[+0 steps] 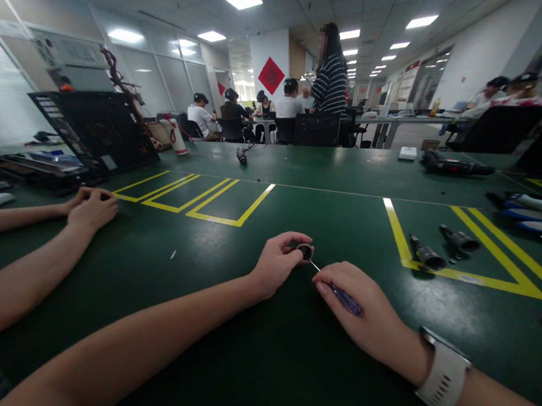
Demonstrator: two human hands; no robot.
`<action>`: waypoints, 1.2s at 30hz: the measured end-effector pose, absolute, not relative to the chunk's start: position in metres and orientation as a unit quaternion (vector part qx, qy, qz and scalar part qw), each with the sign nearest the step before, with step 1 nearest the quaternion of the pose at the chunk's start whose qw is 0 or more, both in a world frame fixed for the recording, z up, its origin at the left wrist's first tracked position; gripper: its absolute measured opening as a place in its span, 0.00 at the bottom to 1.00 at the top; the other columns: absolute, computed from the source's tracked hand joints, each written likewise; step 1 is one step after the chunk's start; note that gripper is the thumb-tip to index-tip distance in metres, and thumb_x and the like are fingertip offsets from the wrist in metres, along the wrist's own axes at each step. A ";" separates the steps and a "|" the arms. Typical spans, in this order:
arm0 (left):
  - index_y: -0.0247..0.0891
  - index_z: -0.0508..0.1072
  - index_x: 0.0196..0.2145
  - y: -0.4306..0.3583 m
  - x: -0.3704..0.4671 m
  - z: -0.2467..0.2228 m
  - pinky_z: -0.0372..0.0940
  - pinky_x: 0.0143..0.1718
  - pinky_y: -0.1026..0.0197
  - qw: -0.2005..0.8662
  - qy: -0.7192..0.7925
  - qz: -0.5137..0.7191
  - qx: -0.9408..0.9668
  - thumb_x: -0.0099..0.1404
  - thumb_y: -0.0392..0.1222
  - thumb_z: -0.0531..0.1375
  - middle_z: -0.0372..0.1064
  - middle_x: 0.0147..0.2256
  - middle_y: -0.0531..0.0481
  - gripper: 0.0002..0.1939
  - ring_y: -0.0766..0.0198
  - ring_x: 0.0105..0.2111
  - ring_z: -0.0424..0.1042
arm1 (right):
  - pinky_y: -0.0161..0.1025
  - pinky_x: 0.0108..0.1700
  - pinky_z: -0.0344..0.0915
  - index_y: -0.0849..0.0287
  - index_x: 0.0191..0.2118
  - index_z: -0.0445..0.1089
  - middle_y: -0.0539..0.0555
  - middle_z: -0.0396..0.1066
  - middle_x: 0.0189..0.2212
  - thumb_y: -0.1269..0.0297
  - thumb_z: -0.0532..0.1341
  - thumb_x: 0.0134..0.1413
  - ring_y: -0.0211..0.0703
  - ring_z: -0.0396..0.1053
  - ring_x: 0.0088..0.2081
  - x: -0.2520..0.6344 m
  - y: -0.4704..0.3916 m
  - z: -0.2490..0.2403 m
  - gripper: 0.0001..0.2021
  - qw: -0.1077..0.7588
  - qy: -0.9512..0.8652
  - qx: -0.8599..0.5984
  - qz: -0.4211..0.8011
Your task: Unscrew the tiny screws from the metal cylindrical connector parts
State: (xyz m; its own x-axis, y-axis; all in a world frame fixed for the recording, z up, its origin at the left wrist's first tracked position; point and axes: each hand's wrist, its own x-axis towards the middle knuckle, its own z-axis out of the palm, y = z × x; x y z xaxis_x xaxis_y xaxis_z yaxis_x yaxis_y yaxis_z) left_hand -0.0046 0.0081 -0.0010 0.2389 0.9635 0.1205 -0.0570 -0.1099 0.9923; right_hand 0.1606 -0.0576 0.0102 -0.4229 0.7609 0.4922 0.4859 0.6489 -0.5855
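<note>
My left hand (279, 262) is closed around a small round metal part (304, 252), whose dark hollow end faces up. In my right hand (354, 305) is a screwdriver with a clear purple handle (346, 300). Its thin shaft (313, 265) points up and left, and the tip meets or nearly meets the round part's edge; exact contact is too small to tell. To the right lie two dark, cup-ended metal pieces with narrow stems, one (426, 255) on the yellow tape and another (460, 240) behind it. Tiny bits (452, 261) are beside them.
Yellow tape outlines (244, 216) mark the green table (211, 367). Another person's hands (94, 207) rest at left, near a black panel-like device (92, 128). A small dark part (242, 155), white case (407, 153), black tool (456, 165) and blue-white tools (541, 215) lie farther off.
</note>
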 end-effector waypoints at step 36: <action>0.35 0.74 0.40 0.018 -0.010 -0.008 0.64 0.51 0.50 0.564 0.419 0.449 0.552 0.54 0.29 0.60 0.73 0.39 0.45 0.15 0.59 0.43 0.72 | 0.34 0.21 0.55 0.57 0.15 0.61 0.46 0.58 0.13 0.54 0.59 0.50 0.34 0.56 0.17 0.171 -0.041 0.006 0.18 0.560 -0.453 -0.486 0.495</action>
